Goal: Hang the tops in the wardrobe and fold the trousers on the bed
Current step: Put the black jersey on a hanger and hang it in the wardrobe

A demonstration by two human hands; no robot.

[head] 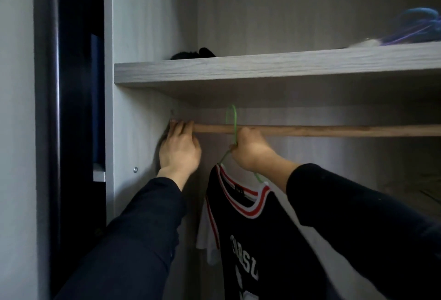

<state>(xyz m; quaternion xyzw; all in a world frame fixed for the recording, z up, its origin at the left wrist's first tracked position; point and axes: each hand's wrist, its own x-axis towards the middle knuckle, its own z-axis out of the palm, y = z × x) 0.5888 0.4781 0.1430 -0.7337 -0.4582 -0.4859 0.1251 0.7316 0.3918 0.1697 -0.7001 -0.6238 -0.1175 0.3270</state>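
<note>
The wardrobe [148,25] stands open. Its shelf [262,68] runs left to right above the rail [334,130], which shares that axis. One top [262,240], a dark jersey with red-and-white trim, hangs near the rail's left end: long axis vertical, collar up, printed face toward the near side. Its green hanger [235,120] is hooked over the rail. The left hand [179,149] grips the rail's left end. The right hand [250,151] grips the hanger neck just beneath the rail. Assessment: this top is nearly hung, release pending. Trousers and bed are out of view.

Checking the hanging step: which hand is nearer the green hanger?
Right. The right hand grips the green hanger below its hook; the left hand holds the rod, further left.
</note>
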